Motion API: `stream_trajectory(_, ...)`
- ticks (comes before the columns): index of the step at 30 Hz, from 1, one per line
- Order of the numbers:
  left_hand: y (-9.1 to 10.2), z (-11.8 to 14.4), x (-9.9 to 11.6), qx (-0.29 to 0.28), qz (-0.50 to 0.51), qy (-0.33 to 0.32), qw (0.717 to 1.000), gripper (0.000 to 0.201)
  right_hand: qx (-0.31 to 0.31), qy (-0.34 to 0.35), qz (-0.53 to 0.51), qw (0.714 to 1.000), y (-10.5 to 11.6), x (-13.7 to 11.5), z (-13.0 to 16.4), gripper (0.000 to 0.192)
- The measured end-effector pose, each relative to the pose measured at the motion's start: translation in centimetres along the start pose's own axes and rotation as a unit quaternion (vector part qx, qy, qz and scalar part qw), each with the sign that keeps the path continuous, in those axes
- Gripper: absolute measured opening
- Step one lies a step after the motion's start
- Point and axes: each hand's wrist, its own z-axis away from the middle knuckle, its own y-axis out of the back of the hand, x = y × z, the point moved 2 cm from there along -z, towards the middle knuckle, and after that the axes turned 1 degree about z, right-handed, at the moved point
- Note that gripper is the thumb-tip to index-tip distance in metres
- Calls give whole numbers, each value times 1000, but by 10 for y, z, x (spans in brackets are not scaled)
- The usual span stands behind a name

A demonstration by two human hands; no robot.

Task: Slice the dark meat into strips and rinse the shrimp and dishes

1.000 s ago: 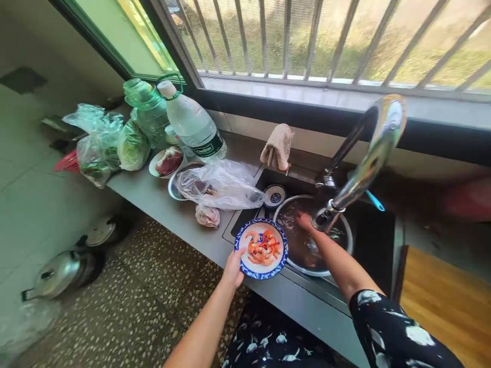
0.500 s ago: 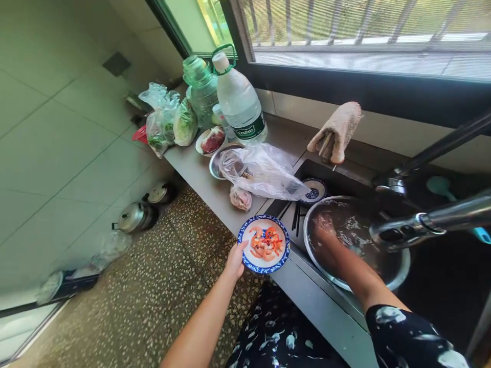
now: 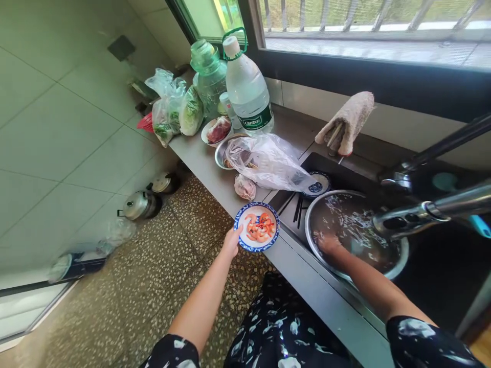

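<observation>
My left hand (image 3: 231,243) grips the left edge of a small white plate (image 3: 274,238) with a blue patterned rim, thumb on top. Several orange-pink cooked shrimp (image 3: 256,232) lie on the plate, which is held level in front of the counter's edge. In a metal basin (image 3: 403,259) of dark, rippling water, my right hand (image 3: 328,243) is partly under the surface near the left wall; its fingers are blurred and hidden by the water. A silver faucet (image 3: 416,217) reaches over the basin from the right.
Dark chopsticks (image 3: 298,210) and another blue-and-white plate (image 3: 319,185) sit left of the basin. On the counter (image 3: 203,166) are a plastic bag (image 3: 268,161), a pale raw piece of meat (image 3: 244,187), a bowl of red meat (image 3: 218,130), a water bottle (image 3: 249,87) and cabbage (image 3: 191,112).
My right hand has moved down and toward the near left wall of the basin, and the water ripples more. The shrimp plate has shifted slightly up and left in view, still in my left hand.
</observation>
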Motion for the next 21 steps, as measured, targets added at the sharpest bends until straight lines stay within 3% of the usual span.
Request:
stream_trajectory(2,3,0,5,11,-47,-18,999,25,-35,8,16,999,-5,0,10,41)
stream_trajectory(4,7,7,18,56,-166,-63,983,26,-58,9,21,998,-8,3,19,38)
stream_trajectory(5,7,14,26,93,-245,-108,959,28,-66,5,23,998,-9,5,24,36)
stream_trajectory(8,-11,50,48,175,-413,-288,847,41,-84,-17,26,996,-10,12,36,32)
stream_trajectory(9,-26,63,48,156,-421,-330,830,41,-86,-24,25,996,-10,14,40,31)
stream_trajectory(10,-46,74,42,102,-415,-350,833,38,-85,-29,23,996,-10,16,44,31)
stream_trajectory(12,-99,88,13,-79,-413,-334,843,31,-75,-37,16,996,-9,19,52,30)
stream_trajectory(13,-128,90,-8,-168,-430,-315,830,29,-68,-41,10,997,-7,21,56,29)
stream_trajectory(15,-186,83,-56,-288,-497,-251,779,25,-53,-54,-6,997,-3,29,65,28)
stream_trajectory(17,-234,66,-101,-344,-585,-197,707,24,-28,-73,-22,997,4,44,73,30)
stream_trajectory(18,-254,55,-120,-345,-619,-182,682,26,-9,-88,-28,996,9,55,77,33)
stream_trajectory(21,-293,24,-156,-324,-663,-131,662,34,45,-151,-29,987,26,98,85,41)
